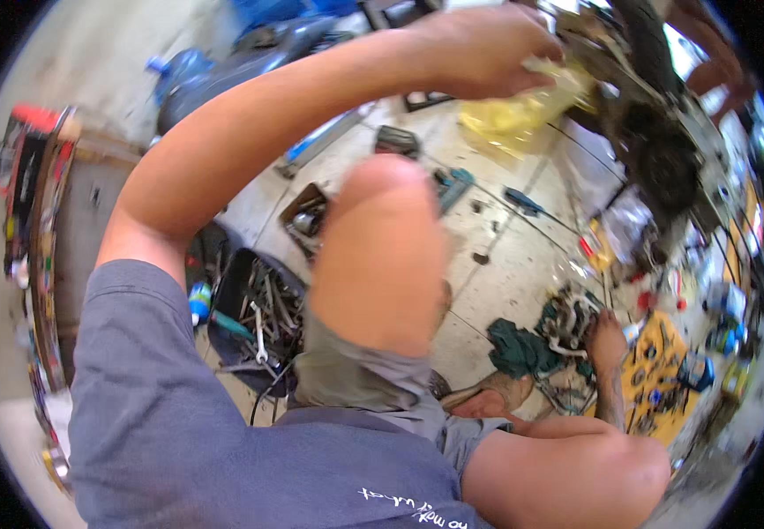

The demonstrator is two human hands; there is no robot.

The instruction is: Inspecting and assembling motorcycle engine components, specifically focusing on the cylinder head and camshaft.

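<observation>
My left hand (510, 57) is stretched out at the top, blurred, with its fingers curled. Something small and pale shows at the fingertips, too smeared to name. Just beyond and below it lies a crumpled yellow plastic bag (510, 123), and a dark, greasy engine (660, 163) stands to its right. Low on the right, past my bent knee, my right hand (607, 342) rests with closed fingers at the edge of a silvery metal engine part (569, 319) near the floor. A dark green rag (521, 349) lies against that part.
A black bin of wrenches (258, 317) stands left of my raised knee, beside a small box of parts (307, 212). A blue-handled screwdriver (528, 203) lies on the tiles. Small parts cover a yellow board (664, 375) at right. Another person's limb (717, 75) shows at upper right.
</observation>
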